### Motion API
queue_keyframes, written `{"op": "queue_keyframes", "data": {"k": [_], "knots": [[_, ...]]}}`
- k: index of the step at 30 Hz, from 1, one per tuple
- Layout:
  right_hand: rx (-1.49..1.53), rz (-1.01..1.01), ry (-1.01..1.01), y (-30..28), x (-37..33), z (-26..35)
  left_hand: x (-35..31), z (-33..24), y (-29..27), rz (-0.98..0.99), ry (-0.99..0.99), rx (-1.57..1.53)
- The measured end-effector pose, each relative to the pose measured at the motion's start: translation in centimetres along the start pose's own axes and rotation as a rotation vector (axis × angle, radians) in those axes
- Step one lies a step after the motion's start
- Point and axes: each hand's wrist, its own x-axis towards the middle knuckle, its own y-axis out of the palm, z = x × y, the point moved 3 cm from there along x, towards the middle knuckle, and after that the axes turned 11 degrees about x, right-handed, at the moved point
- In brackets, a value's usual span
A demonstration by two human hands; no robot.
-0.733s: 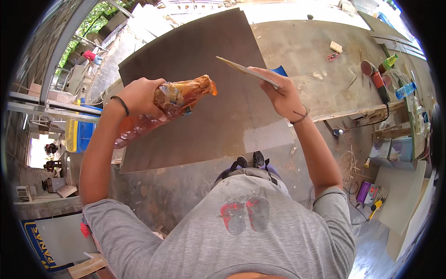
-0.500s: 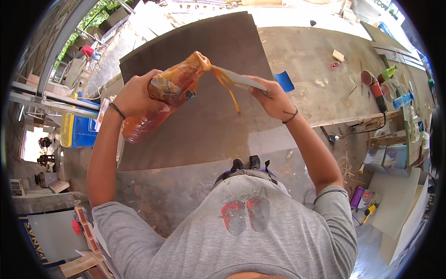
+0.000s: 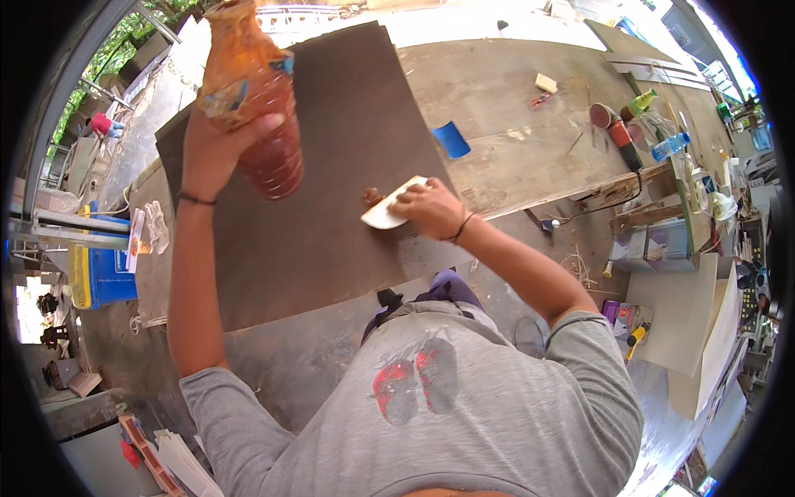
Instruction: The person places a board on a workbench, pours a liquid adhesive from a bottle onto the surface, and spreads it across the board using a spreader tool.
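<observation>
My left hand (image 3: 217, 153) grips a clear plastic bottle (image 3: 277, 153) of reddish-amber liquid, its neck smeared with orange residue. The bottle is upright, slightly tilted, above the left part of a large dark brown sheet (image 3: 273, 265). Pinched in my right hand (image 3: 432, 209) is a pale flat spreader (image 3: 387, 209), its edge low against the sheet near the right side. Beside the spreader's far edge lies a small brown blob of glue-like liquid (image 3: 372, 196). The sheet rests on a wooden worktable (image 3: 505, 99).
A curved blue piece (image 3: 451, 139) lies just right of the sheet. Farther right are a red-and-black power tool (image 3: 623, 142) with a cord, a blue-tinted bottle (image 3: 671, 147) and a green bottle (image 3: 639, 103). A blue bin (image 3: 112, 273) stands left; a person in red (image 3: 101, 124) is far off.
The bottle has gone from tipped over to nearly upright, moving up and left. My right hand has lowered the spreader from the bottle's mouth to the sheet, where a brown blob now lies.
</observation>
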Motion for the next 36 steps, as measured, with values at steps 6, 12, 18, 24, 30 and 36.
{"op": "queue_keyframes", "data": {"k": [6,12,18,24,30,36], "knots": [[0.086,-0.091,-0.132,1.0,-0.1,-1.2,8.7,-4.3,15.7,-0.063,0.061,-0.086],[0.383,-0.246,-0.217,1.6,-0.2,-4.9,15.3,-9.9,38.4,-0.015,-0.137,-0.4],[0.295,0.077,-0.258,-1.3,-1.4,-2.5,13.1,-12.0,46.2,-0.016,-0.357,-0.303],[0.395,-0.072,-0.29,-3.7,-1.9,-4.4,12.2,-13.6,47.6,0.077,-0.424,-0.294],[0.492,-0.09,-0.277,-4.0,-0.6,-5.3,11.7,-12.5,46.5,0.148,-0.462,-0.21],[0.522,-0.079,-0.284,-4.6,1.6,-8.5,1.6,-18.3,33.0,-0.338,-0.079,-0.358]]}}
